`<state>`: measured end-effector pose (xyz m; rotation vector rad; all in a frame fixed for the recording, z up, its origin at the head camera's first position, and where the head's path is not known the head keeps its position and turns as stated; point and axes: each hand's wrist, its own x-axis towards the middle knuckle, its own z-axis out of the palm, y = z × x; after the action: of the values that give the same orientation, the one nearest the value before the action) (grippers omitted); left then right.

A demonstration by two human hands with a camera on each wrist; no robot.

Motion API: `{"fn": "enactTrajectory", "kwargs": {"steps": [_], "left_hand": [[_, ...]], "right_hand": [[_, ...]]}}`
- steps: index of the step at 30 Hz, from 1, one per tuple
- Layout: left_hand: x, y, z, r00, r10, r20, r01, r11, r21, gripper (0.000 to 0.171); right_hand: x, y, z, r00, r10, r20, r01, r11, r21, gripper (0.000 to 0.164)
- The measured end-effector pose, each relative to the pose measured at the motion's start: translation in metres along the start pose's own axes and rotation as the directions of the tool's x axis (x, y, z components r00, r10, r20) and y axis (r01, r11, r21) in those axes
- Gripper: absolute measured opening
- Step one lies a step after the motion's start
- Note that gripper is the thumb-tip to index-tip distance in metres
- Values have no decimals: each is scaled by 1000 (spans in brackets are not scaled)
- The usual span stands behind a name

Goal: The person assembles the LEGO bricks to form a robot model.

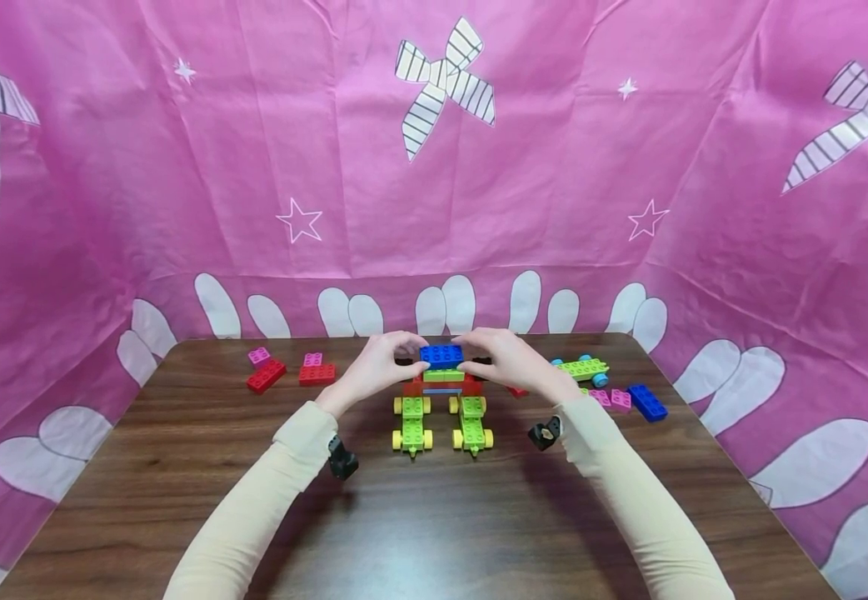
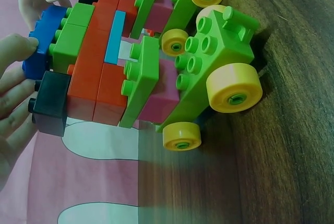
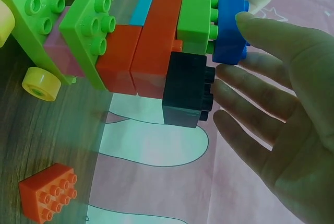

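Observation:
A blue brick [image 1: 441, 357] is held by its two ends, my left hand [image 1: 374, 367] pinching one and my right hand [image 1: 512, 360] the other. It sits at the top of a built model, over green bricks [image 2: 72, 36]; green studs still show between them in both wrist views. Below are red bricks [image 2: 90, 67] with a light blue strip [image 2: 115, 37]. A black brick stands at each end, one [image 2: 51, 103] near my left fingers, one [image 3: 185, 88] near my right. Pink bricks [image 2: 160, 91] join this to two green wheeled bases [image 1: 413, 429] with yellow wheels.
Red bricks [image 1: 317, 374] and small pink bricks [image 1: 259, 357] lie at the back left of the wooden table [image 1: 202, 467]. To the right are a green wheeled base [image 1: 582, 369] with blue wheels, pink pieces [image 1: 621, 400] and another blue brick [image 1: 647, 402]. Pink cloth [image 1: 374, 217] surrounds the table.

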<state>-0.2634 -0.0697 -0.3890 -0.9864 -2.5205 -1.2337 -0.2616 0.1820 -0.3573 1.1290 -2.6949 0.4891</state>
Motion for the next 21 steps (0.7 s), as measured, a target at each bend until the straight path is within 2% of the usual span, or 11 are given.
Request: {"fn": "enactTrajectory", "kwargs": {"steps": [13, 21], "left_hand": [[0, -1, -1, 1000, -3, 10, 3, 1000, 31, 30], [-1, -2, -3, 1000, 14, -1, -14, 995, 95, 31]], "right_hand": [[1, 0, -1, 1000, 9, 3, -9, 1000, 9, 36], [2, 0, -2, 1000, 24, 14, -24, 1000, 14, 34]]}}
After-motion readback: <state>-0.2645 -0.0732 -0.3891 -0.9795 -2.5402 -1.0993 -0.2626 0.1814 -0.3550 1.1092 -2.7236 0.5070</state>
